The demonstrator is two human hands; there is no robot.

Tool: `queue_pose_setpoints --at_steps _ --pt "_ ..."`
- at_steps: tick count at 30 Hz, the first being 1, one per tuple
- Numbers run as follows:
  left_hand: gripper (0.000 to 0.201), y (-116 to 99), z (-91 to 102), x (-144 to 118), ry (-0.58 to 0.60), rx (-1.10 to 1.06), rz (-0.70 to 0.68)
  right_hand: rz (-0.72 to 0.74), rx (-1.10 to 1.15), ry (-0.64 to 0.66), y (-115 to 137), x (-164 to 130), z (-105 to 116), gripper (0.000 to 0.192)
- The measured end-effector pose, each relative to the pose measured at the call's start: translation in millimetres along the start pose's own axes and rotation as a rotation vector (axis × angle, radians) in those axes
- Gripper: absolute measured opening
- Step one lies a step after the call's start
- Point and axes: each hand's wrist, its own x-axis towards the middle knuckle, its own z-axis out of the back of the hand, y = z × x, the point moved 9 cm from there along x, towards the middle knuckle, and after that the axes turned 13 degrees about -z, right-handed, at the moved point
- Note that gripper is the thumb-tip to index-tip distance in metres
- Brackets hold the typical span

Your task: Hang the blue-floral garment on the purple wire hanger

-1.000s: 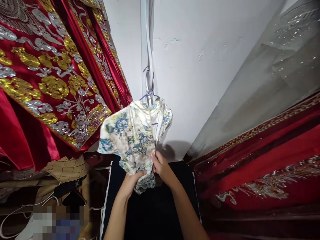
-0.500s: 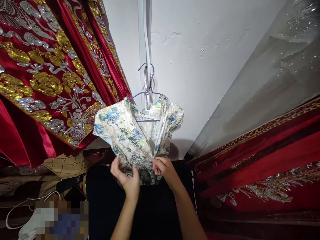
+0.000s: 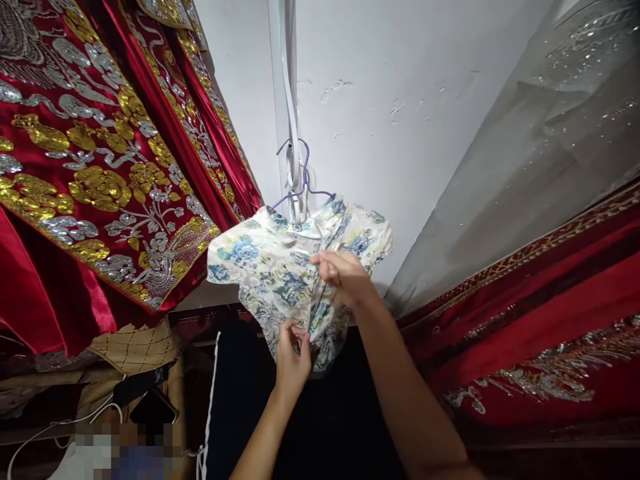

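Observation:
A short-sleeved floral top, cream with blue and yellow flowers, hangs from a purple wire hanger. Its front opening edges lie close together down the middle. High on the chest, my right hand pinches the front edge; any small part under its fingertips is hidden. Lower down, my left hand has thumb and fingers closed on the same edge near the waist. The lower end of the top bunches beneath my hands.
The hanger hooks on a white strap against the white wall. Red garments with gold and silver embroidery hang at left. Sheer glittery fabric and red sequinned fabric lie right. A cluttered shelf with a cable stands lower left.
My right hand has moved up along the front opening, whose edges have come together. My left hand, open before, has moved right and taken hold of the lower edge.

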Motion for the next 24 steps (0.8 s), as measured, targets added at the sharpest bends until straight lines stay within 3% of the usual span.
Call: queue_pose_setpoints --at_steps 3,7,9,14,16,18,21,24 --pt "0.02 6.9 6.5 2.5 0.027 0.037 -0.022 0.113 0.101 0.006 44.7 18.7 -10.5 0.031" --pt "0.018 -8.4 19.9 34.6 0.029 0.071 -0.093 0.19 0.033 0.011 55.8 14.9 -34.8 0.029" --pt "0.02 -39.0 27.5 67.3 0.008 0.085 -0.191 0.226 -0.037 0.031 51.9 4.3 -44.4 0.028" --pt "0.041 -162.6 46.2 155.3 -0.103 0.09 -0.563 0.289 -0.148 -0.038 65.2 -25.0 -44.8 0.026" --pt "0.023 -206.2 36.1 175.0 -0.013 0.171 -0.699 0.341 -0.159 -0.074 77.8 -30.5 -40.7 0.026" --pt "0.013 -234.7 27.6 183.3 0.035 0.256 -0.782 0.384 -0.171 -0.1 81.7 -27.8 -34.8 0.027" --pt "0.015 -249.1 42.2 186.9 -0.074 0.299 -0.813 0.299 -0.251 -0.159 53.9 -9.5 -17.9 0.029" --pt "0.02 -226.8 105.0 188.0 -0.362 0.208 -0.769 0.122 -0.339 -0.215 1.7 0.9 4.9 0.032"
